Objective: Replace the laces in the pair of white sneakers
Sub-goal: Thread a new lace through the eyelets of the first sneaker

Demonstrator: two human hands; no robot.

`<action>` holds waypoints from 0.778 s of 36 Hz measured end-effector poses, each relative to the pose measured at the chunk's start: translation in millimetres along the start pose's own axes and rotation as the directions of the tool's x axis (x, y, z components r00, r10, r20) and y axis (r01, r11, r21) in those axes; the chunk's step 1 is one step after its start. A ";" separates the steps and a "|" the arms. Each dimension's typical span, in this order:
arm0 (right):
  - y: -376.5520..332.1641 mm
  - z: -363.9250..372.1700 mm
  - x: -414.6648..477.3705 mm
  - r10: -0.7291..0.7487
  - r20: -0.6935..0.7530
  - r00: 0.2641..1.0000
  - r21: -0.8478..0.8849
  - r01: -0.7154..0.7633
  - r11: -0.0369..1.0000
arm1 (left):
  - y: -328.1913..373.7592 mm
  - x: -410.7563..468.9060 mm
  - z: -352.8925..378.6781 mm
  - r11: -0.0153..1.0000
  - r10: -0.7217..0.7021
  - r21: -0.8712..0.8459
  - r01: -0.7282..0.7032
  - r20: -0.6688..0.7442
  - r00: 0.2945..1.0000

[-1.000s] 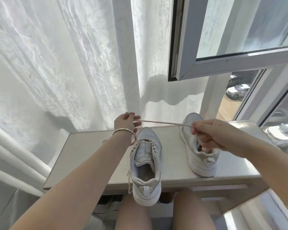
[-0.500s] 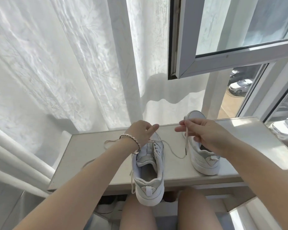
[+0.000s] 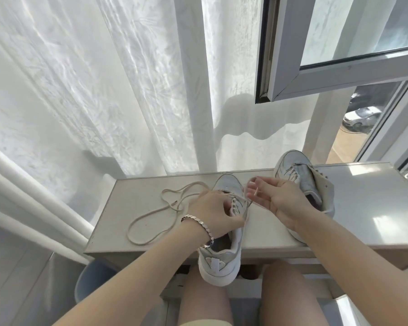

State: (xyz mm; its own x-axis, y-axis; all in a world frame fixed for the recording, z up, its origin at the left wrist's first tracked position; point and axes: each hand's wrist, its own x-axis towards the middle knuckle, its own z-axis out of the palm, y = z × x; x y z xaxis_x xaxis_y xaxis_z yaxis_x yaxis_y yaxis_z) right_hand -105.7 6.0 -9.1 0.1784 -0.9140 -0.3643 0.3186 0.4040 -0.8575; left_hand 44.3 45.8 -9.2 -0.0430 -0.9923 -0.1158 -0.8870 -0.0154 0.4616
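Two white sneakers stand on a pale table (image 3: 363, 208). The nearer sneaker (image 3: 222, 262) is in the middle, its heel hanging over the front edge; the second sneaker (image 3: 304, 180) stands to its right, further back. My left hand (image 3: 212, 212) grips the nearer sneaker at its eyelets. My right hand (image 3: 276, 198) pinches a short stretch of cream lace (image 3: 149, 216) just above that shoe's toe. The rest of the lace lies in loose loops on the table to the left.
White curtains hang behind the table. An open window sash (image 3: 339, 74) juts out above the right sneaker. White pipes (image 3: 33, 196) run along the left. A blue bin (image 3: 92, 278) stands under the table's left end. My bare knees are below the front edge.
The lace was stretched taut between both hands; now it lies slack in loops on the table. My left hand dropped onto the nearer sneaker, and my right hand moved left towards it.
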 end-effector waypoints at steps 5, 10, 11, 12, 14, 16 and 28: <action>7.6 0.0 -4.6 0.048 -0.090 0.995 -0.026 -0.050 0.998 | -7.6 -4.5 -1.0 0.998 0.042 0.037 -0.043 0.029 0.999; 13.7 3.6 -4.1 0.207 -0.019 0.978 0.199 -0.199 0.960 | -8.1 -6.1 7.4 0.996 0.046 0.074 -0.043 -0.045 0.998; 14.6 2.8 -4.2 0.225 0.014 0.974 0.210 -0.223 0.952 | -7.9 -6.0 9.2 0.995 0.049 0.091 -0.044 -0.050 0.998; 15.8 2.1 -4.4 0.236 0.033 0.971 0.222 -0.238 0.946 | -7.7 -5.7 10.7 0.992 0.054 0.114 -0.048 -0.051 0.997; 17.1 1.3 -6.3 0.235 0.042 0.971 0.248 -0.238 0.939 | -8.1 -4.5 12.6 0.986 0.060 0.156 -0.053 -0.044 0.997; 19.5 0.8 -6.9 0.202 0.025 0.979 0.220 -0.202 0.954 | -7.8 -3.5 13.3 0.982 0.060 0.180 -0.051 -0.044 0.997; -8.6 -14.7 -10.2 -0.048 0.087 0.995 -0.995 0.089 0.041 | -6.5 -4.2 12.9 0.988 0.044 0.153 -0.035 -0.058 0.997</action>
State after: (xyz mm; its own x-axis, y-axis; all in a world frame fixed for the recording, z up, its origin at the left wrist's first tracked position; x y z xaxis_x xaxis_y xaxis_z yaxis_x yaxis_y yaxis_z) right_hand -123.8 11.3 -3.3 0.2431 -0.9257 -0.2899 -0.8977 -0.1015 -0.4287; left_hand 44.3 51.6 -23.0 -0.0554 -0.9975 -0.0438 -0.9447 0.0382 0.3256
